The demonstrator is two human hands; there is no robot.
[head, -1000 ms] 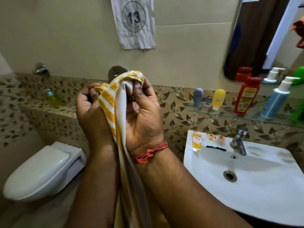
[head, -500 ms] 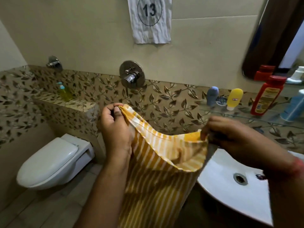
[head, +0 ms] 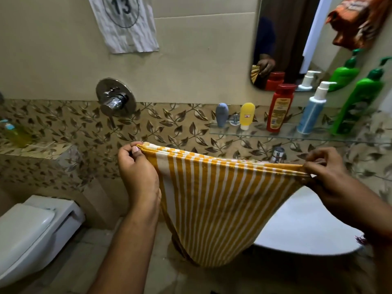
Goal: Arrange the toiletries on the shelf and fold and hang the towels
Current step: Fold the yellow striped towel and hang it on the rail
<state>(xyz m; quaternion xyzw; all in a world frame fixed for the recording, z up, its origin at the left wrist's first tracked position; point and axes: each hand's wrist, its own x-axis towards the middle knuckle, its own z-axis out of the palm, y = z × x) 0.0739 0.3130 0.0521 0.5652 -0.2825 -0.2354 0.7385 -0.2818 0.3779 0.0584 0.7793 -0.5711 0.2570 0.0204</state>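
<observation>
A yellow and white striped towel [head: 214,200] hangs folded and stretched flat in front of me. My left hand [head: 136,172] pinches its upper left corner; my right hand [head: 326,170] pinches the upper right corner. Behind it, a glass shelf [head: 265,132] carries a grey-blue bottle [head: 221,114], a yellow tube [head: 247,115], a red bottle [head: 280,108], a blue pump bottle [head: 311,109] and a green bottle [head: 358,102]. The towel hides most of the white sink [head: 303,225].
A chrome wall valve [head: 115,98] sits above the leaf-patterned tiles. A white toilet [head: 31,234] stands at lower left, below a ledge with a small yellow-green bottle [head: 14,134]. A mirror [head: 297,35] hangs above the shelf, an orange cloth [head: 358,20] beside it.
My hands moved apart from a bunched grip, spreading the towel's top edge taut between them. The view shifted left and closer to the shelf.
</observation>
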